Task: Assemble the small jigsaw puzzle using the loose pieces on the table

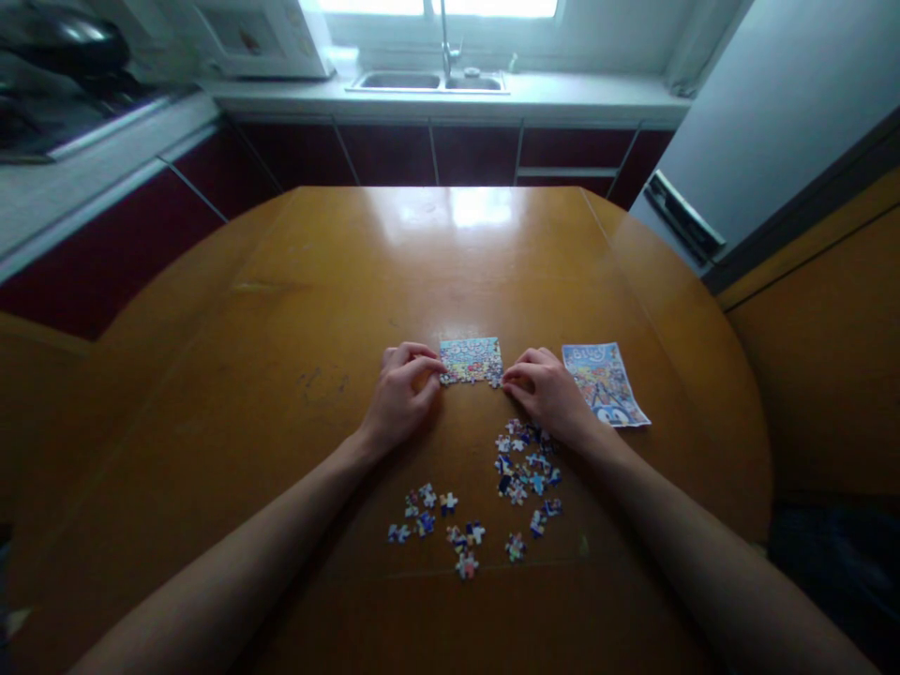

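Observation:
A partly joined jigsaw puzzle [470, 360] lies flat on the table, its top edge straight and its lower edge knobbly. My left hand [404, 389] has its thumb and fingers closed at the puzzle's left edge. At the lower right corner, my right hand [545, 389] pinches the puzzle's edge with bent fingers; whether a separate piece is between the fingertips I cannot tell. Loose puzzle pieces [518, 487] lie in a heap below my right hand, partly under the wrist. More loose pieces [426, 497] are scattered nearer me, between my forearms.
A printed picture sheet [605, 380] lies just right of my right hand, partly behind it. The brown wooden table [337, 272] has rounded sides. Beyond it stand a counter with a sink [400, 82], a stove with a pan [70, 42] at left and a fridge [766, 112] at right.

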A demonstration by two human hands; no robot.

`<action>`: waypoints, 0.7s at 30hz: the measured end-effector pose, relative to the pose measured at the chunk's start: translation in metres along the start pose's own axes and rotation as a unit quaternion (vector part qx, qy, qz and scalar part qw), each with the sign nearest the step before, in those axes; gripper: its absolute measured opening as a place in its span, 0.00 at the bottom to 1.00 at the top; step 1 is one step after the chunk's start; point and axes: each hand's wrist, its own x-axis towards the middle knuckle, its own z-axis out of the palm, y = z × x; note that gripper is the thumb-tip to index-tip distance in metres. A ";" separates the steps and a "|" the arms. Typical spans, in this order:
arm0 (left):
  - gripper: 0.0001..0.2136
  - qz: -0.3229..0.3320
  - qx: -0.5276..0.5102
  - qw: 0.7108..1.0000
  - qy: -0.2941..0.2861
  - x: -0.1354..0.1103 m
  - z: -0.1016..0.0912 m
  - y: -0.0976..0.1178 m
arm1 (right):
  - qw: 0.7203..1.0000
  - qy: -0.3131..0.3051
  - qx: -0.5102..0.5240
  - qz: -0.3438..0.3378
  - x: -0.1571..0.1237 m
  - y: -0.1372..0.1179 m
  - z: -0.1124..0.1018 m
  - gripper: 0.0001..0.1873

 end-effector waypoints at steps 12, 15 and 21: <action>0.06 -0.002 0.000 1.000 0.002 0.000 0.000 0.001 | 0.997 -0.056 -0.053 0.001 -0.008 -0.017 0.001 0.11; 0.06 -0.001 0.002 1.000 0.001 0.000 0.000 0.001 | 0.997 -0.060 -0.055 0.015 -0.008 -0.017 0.002 0.13; 0.06 -0.001 -0.002 1.000 0.000 0.001 -0.001 0.003 | 0.997 -0.060 -0.020 0.044 -0.007 -0.014 0.002 0.14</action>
